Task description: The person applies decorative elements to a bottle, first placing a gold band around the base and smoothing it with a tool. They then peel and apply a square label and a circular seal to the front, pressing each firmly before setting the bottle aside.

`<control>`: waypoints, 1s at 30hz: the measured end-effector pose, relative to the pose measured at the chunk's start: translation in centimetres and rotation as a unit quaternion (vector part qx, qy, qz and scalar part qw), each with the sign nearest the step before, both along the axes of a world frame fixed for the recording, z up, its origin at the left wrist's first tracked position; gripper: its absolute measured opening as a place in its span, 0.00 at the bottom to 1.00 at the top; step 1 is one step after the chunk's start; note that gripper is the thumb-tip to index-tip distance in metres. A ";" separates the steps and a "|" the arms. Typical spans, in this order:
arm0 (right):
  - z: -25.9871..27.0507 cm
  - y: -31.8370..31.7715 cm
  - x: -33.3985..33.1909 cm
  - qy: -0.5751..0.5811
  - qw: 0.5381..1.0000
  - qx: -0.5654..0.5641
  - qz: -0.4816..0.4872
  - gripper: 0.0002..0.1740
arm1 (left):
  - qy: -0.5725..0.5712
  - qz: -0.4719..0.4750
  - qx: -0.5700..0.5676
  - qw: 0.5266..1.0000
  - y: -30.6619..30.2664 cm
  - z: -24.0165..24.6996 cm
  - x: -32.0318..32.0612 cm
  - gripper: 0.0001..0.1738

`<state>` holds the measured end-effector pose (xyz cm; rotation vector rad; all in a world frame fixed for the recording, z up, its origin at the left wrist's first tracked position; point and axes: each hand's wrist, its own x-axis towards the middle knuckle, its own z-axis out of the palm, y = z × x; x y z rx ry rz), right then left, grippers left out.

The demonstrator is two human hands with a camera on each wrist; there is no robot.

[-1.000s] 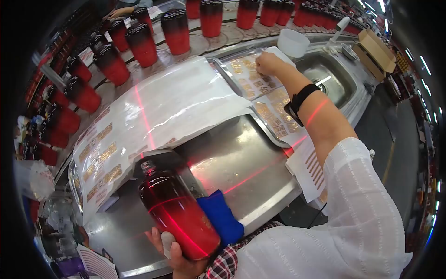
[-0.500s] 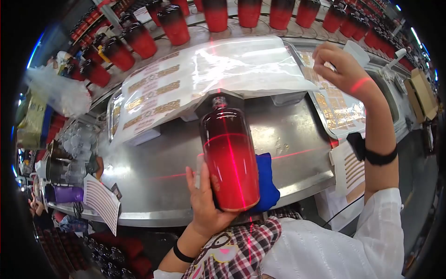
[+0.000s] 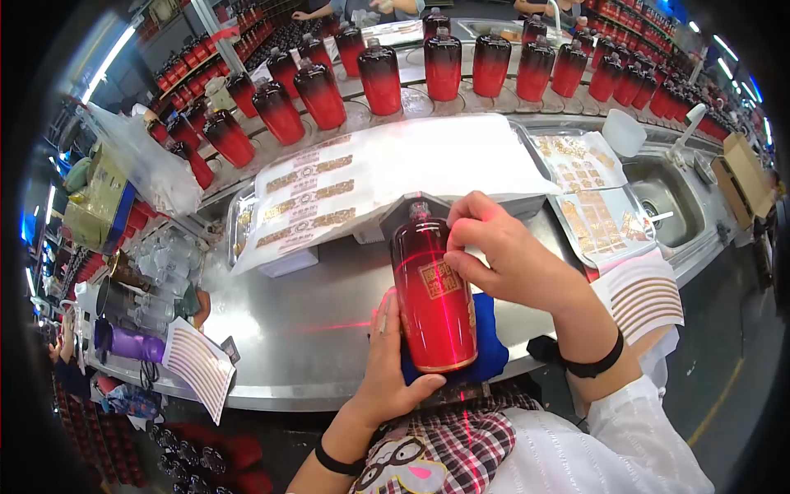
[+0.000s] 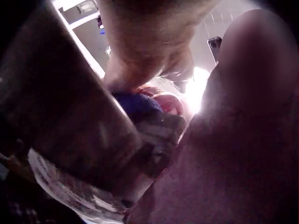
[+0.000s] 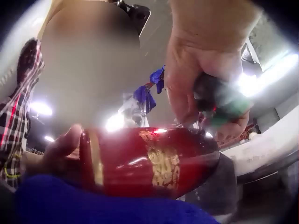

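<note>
A red-and-black glass bottle (image 3: 432, 329) lies tilted in front of the person, neck pointing away and base toward the body. The left hand (image 3: 387, 370) holds its lower end, fingers along the left side and thumb across the base. Over the upper right of the bottle is the right hand (image 3: 510, 259), fingers curled, thumb and forefinger pinching at the corner of a gold label (image 3: 441, 280) on the glass. A gold pattern (image 5: 164, 165) also shows on the bottle's side in the right wrist view. Blue cloth (image 3: 492, 346) lies under the bottle. The left wrist view is mostly dark.
White sheets of gold labels (image 3: 309, 198) cover a tray behind the bottle. More label sheets lie in a metal tray (image 3: 605, 226) at right, beside a sink (image 3: 671, 206). Similar bottles (image 3: 378, 78) line the far side. A striped sheet (image 3: 197, 369) hangs over the left edge.
The right hand has come from the label sheets at right down to the bottle. A gold label now shows on its front. The left hand still holds the base; the head view has turned.
</note>
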<state>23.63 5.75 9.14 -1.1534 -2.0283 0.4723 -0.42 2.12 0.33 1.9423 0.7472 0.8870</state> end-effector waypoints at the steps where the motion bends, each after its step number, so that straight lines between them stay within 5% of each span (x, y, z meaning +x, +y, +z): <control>1: -0.2 -0.2 -0.1 0.013 1.000 -0.004 -0.012 0.07 | -0.041 -0.027 -0.054 0.997 0.2 0.4 -0.1 0.62; 5: -0.6 -0.5 -0.8 0.032 0.998 0.010 -0.048 0.07 | -0.190 0.048 -0.178 0.964 2.7 3.0 2.4 0.54; 6: -0.9 -0.5 -1.0 0.039 0.997 0.012 -0.060 0.07 | -0.150 0.052 -0.226 0.961 3.2 4.2 2.8 0.50; 12: -0.9 -2.1 -1.1 0.042 0.988 0.066 -0.135 0.08 | -0.162 0.081 -0.215 0.960 5.5 3.2 4.1 0.47; 20: -3.6 -4.6 -1.9 -0.007 0.989 0.101 -0.106 0.26 | -0.177 0.044 -0.261 0.948 6.3 4.3 4.0 0.46; 30: -3.7 -4.3 -1.8 -0.004 0.990 0.101 -0.102 0.27 | -0.188 0.041 -0.249 0.949 5.4 3.2 4.1 0.48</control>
